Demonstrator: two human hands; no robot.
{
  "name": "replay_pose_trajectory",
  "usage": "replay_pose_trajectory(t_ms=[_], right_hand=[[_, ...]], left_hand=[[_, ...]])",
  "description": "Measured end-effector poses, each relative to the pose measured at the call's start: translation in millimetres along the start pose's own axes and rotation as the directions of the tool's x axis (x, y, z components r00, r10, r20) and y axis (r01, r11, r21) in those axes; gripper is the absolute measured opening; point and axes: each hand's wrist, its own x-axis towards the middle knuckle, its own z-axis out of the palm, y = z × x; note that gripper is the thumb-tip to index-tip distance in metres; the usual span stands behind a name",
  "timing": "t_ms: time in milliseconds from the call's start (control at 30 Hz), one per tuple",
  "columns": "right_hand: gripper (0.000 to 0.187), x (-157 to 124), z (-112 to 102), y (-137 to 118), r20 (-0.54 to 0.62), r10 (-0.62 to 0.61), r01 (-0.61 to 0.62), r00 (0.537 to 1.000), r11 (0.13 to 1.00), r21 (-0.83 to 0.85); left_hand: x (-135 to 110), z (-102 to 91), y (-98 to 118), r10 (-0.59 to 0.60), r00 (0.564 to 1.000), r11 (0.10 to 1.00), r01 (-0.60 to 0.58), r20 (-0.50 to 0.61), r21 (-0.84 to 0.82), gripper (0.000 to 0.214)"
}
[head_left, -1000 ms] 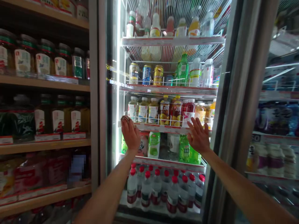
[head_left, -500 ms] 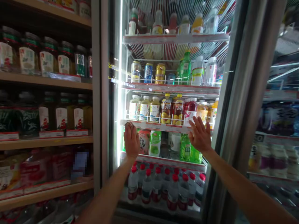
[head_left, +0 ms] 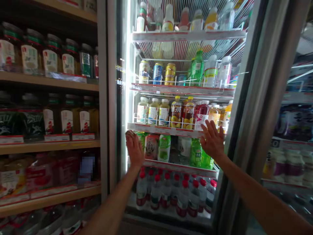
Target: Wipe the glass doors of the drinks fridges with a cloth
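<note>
Both my arms reach into a lit drinks fridge (head_left: 182, 89) whose door (head_left: 254, 107) stands open at the right. My left hand (head_left: 134, 148) is raised flat with fingers up, in front of a green bottle and a pink-labelled bottle (head_left: 151, 146) on the fourth shelf down; it holds nothing. My right hand (head_left: 211, 138) is spread open, fingers apart, in front of the shelf edge (head_left: 168, 130) and green bottles (head_left: 195, 152). Whether either hand touches anything, I cannot tell.
Red-capped water bottles (head_left: 168, 192) fill the bottom shelf. Tea and juice bottles (head_left: 176, 111) stand above the hands, cans (head_left: 157, 73) higher up. Wooden shelves (head_left: 49, 83) with jars and bottles run along the left. Another glass-fronted fridge (head_left: 290, 130) is at the right.
My left hand has dropped from the shelf edge to the bottles below. The right hand stayed spread at about the same spot. The view has shifted slightly.
</note>
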Motion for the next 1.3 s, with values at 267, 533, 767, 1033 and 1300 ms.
replay_pose_trajectory(t_ms=[267, 533, 767, 1033, 1300], right_hand=[[0.064, 0.1, -1.0, 1.6, -0.003, -0.013, 0.013, 1.0, 1.0, -0.01], [0.067, -0.1, -0.5, 1.1, 0.004, -0.005, 0.005, 1.0, 1.0, -0.002], [0.068, 0.4, -1.1, 1.3, 0.008, -0.012, 0.012, 1.0, 1.0, -0.005], [0.066, 0.1, -1.3, 0.8, 0.016, -0.003, 0.003, 1.0, 1.0, 0.002], [0.064, 0.4, 0.2, 0.2, 0.0, -0.013, 0.013, 1.0, 1.0, -0.004]], left_hand=[[-14.5, 9.1, 21.1, 0.182, 0.971, 0.98, -0.166, 0.156, -0.106, 0.047], [4.5, 11.7, 13.5, 0.119, 0.991, 0.989, -0.113, 0.064, -0.09, 0.053], [34.1, 15.1, -3.8, 0.06, 0.992, 0.995, -0.051, 0.111, -0.087, 0.044], [69.9, 27.8, 26.2, 0.238, 0.958, 0.961, -0.21, 0.159, -0.178, 0.041], [114.5, 27.5, -3.5, -0.071, 0.995, 0.996, 0.066, -0.074, -0.06, 0.046]])
